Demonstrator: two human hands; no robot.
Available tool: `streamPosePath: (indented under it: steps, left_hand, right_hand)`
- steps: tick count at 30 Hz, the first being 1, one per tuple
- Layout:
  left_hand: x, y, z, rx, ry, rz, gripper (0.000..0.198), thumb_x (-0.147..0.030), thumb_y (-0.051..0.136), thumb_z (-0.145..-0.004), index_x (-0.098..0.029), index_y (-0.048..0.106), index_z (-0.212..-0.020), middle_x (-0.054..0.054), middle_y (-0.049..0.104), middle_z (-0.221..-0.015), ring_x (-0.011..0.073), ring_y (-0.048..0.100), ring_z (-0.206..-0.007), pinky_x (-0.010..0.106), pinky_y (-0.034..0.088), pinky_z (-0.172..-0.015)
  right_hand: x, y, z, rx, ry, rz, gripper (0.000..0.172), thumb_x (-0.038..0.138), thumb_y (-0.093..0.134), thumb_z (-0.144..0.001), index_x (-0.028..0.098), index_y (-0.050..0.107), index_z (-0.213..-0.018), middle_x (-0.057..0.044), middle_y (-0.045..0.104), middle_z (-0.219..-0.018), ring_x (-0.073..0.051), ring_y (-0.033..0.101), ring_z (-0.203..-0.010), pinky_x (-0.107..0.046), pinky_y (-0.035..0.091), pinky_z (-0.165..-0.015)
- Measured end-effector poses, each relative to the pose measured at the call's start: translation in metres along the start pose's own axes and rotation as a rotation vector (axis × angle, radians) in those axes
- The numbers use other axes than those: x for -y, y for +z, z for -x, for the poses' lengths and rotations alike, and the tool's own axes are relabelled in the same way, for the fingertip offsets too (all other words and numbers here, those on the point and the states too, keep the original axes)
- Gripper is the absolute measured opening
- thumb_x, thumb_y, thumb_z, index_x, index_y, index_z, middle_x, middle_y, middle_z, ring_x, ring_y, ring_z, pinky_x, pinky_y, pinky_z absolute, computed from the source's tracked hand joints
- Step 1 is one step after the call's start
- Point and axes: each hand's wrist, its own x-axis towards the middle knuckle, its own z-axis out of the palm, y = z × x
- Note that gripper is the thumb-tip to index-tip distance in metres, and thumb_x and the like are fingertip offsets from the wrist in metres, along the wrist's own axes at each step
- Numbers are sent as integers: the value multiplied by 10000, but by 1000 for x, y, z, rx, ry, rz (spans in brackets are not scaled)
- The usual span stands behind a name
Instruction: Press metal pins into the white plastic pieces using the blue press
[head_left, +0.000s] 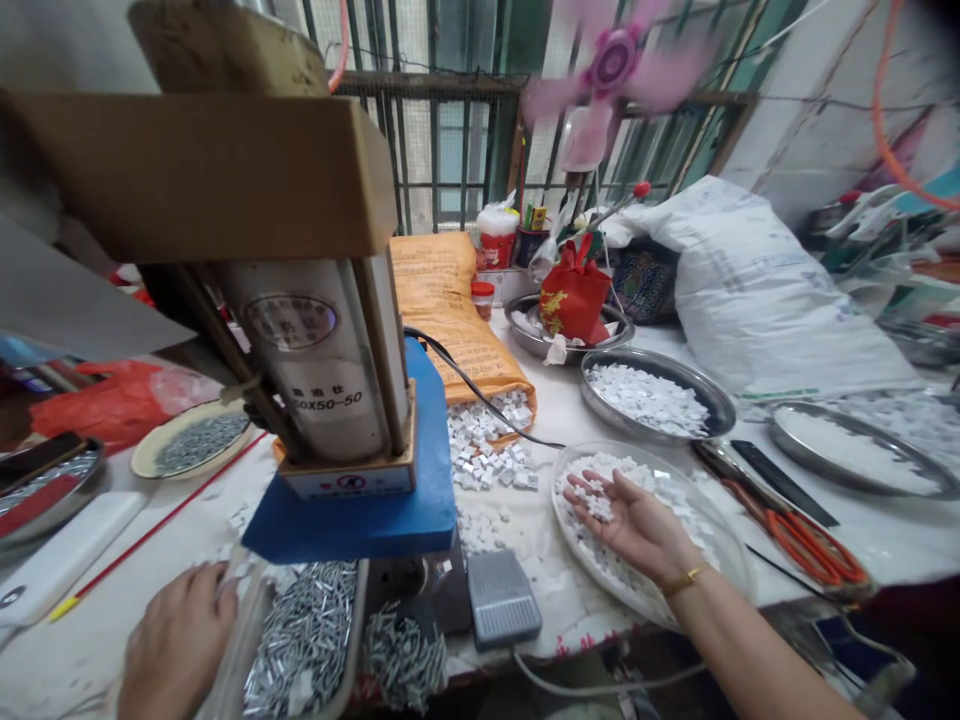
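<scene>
My right hand [634, 520] lies palm up in a clear dish [720, 545] full of small white plastic pieces, fingers spread, with a few of those pieces [600, 505] resting on the fingers. My left hand [176, 645] sits at the bottom left beside a tray of small silvery metal pieces [307, 640], its fingers curled against the tray's edge; what they hold, if anything, is hidden. Between my hands stands a small press machine [330, 400] on a blue base.
A grey foot-pedal box [501, 598] sits near the table's front. Loose white pieces [487, 450] spill from an orange sack [450, 310]. Metal pans [656, 395] of white pieces, orange-handled scissors [802, 530], a big white sack [772, 290] and a pink fan [615, 70] are to the right.
</scene>
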Motion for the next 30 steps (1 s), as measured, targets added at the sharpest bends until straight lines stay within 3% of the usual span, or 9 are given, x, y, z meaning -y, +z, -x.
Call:
streamPosePath:
  steps: [6, 13, 21, 25, 30]
  left_hand:
    - [-3, -4, 0, 5, 4, 11, 384, -336, 301, -892, -133, 595, -1034, 144, 616, -1021, 308, 554, -970, 395, 412, -830]
    - [-5, -9, 1, 23, -17, 19, 366, -334, 315, -892, -141, 597, -1022, 139, 622, -1021, 307, 560, -955, 394, 411, -825]
    - [-5, -8, 1, 0, 0, -4, 364, -325, 313, -893, -136, 589, -1034, 141, 611, -984, 298, 555, -927, 376, 410, -778]
    - [-8, -9, 1, -19, 7, -11, 350, -315, 322, -892, -131, 597, -1009, 132, 609, -954, 283, 549, -919, 363, 405, -776]
    - [-11, -11, 2, -27, -17, -7, 337, -305, 339, -893, -131, 586, -1041, 132, 597, -999, 280, 527, -963, 356, 393, -791]
  right_hand:
    - [-2, -4, -4, -14, 16, -13, 160, 167, 378, -939, 155, 522, -1008, -115, 718, -899, -217, 716, -760, -280, 596, -546]
    - [-2, -7, -3, -37, 2, -16, 205, 49, 469, -880, 208, 529, -995, -31, 722, -862, -80, 638, -478, -129, 464, -326]
    - [-12, 24, 13, 113, 77, -1, 191, 102, 509, -859, 154, 565, -1034, -116, 690, -1035, -247, 692, -887, -309, 592, -633]
    - [-28, 45, 10, 291, 172, -14, 204, 267, 475, -905, 133, 587, -1012, -138, 676, -1070, -261, 682, -912, -348, 573, -691]
    - [-48, 66, 1, 364, 210, 41, 329, 377, 384, -938, 139, 612, -949, -110, 710, -970, -210, 696, -822, -332, 552, -688]
